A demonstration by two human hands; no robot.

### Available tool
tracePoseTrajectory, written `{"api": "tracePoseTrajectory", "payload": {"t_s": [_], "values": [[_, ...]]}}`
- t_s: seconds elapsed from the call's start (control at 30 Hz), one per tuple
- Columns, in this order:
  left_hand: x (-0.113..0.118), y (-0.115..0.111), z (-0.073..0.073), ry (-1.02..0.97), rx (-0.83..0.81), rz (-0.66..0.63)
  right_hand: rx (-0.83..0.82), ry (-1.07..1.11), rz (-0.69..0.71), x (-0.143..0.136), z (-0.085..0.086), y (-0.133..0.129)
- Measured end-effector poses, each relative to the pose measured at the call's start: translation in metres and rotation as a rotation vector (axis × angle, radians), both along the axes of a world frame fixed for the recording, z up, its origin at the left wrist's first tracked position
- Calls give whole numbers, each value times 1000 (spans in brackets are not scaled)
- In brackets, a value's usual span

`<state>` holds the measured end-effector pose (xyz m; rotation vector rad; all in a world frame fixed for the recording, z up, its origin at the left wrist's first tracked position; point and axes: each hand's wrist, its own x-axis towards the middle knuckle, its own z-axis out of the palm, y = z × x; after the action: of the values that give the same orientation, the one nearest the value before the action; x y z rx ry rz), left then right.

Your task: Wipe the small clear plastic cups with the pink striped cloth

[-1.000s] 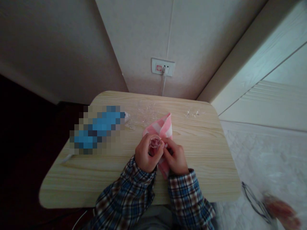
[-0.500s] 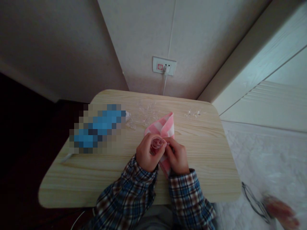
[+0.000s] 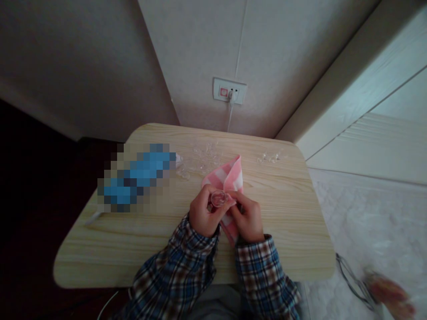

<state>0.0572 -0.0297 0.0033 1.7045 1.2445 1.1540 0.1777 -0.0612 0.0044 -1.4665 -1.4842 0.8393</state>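
My left hand (image 3: 203, 213) is wrapped round a small clear round piece (image 3: 219, 198), its rim facing up. Close beside it, my right hand (image 3: 248, 218) has its fingers pinched together; a fold of cloth or something small lies at the fingertips, too hidden to name. Under both hands lies a pink and white checked cloth (image 3: 236, 172), one corner pointing to the back. Behind the left hand several clear plastic pieces (image 3: 203, 155) are scattered on the wooden table (image 3: 287, 204). A few more small clear pieces (image 3: 271, 157) sit at the back right.
A pixelated blue object (image 3: 147, 169) rests on the table's left side. On the wall behind, a socket (image 3: 229, 90) holds a white plug with a cable. Right of the table, a black-rimmed object (image 3: 353, 280) and a blurred reddish thing (image 3: 390, 293) lie lower down.
The thumb and fingertips of my left hand have shifted slightly right, toward my right hand. The clear round piece is still in my left hand. The cloth looks unmoved.
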Motion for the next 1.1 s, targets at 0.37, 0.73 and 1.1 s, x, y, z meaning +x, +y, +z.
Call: {"api": "tracePoseTrajectory", "payload": {"t_s": [0.37, 0.73, 1.1], "values": [[2, 3, 6, -53, 37, -181, 37, -7, -44, 2, -2, -1], [0, -1, 1, -30, -20, -60, 56, -3, -9, 1, -1, -1], [-3, -2, -2, -182, -80, -103, 53, 3, -54, 1, 0, -1]]}}
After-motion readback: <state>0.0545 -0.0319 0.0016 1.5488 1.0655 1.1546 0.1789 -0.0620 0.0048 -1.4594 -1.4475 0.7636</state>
